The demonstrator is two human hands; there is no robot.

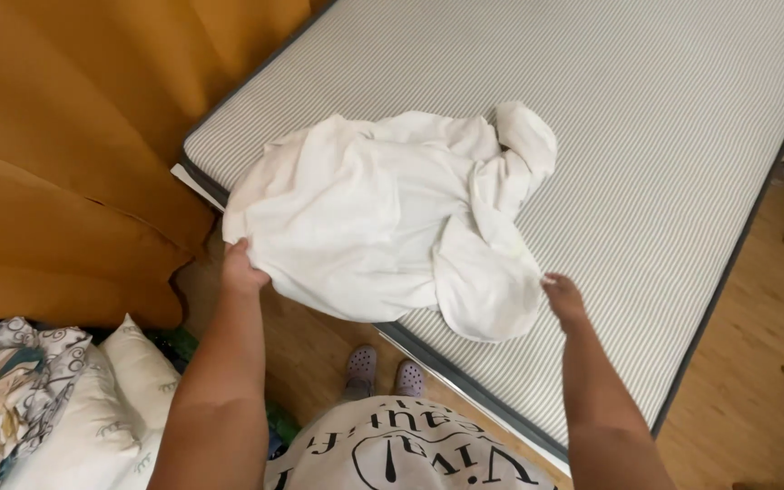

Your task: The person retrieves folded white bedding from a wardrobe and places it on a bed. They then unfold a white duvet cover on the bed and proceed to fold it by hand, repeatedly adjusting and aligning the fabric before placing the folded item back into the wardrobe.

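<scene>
floor: light wooden boards | left: mustard-yellow fabric curtain | centre: grey-striped bare mattress | corner: patterned white pillows

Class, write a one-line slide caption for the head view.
Both hands, left and right, grip a crumpled white sheet on a striped mattress.

white sheet | crumpled heap | on striped mattress corner, overhanging edge

Left hand, right hand gripping white sheet, striped mattress
</scene>
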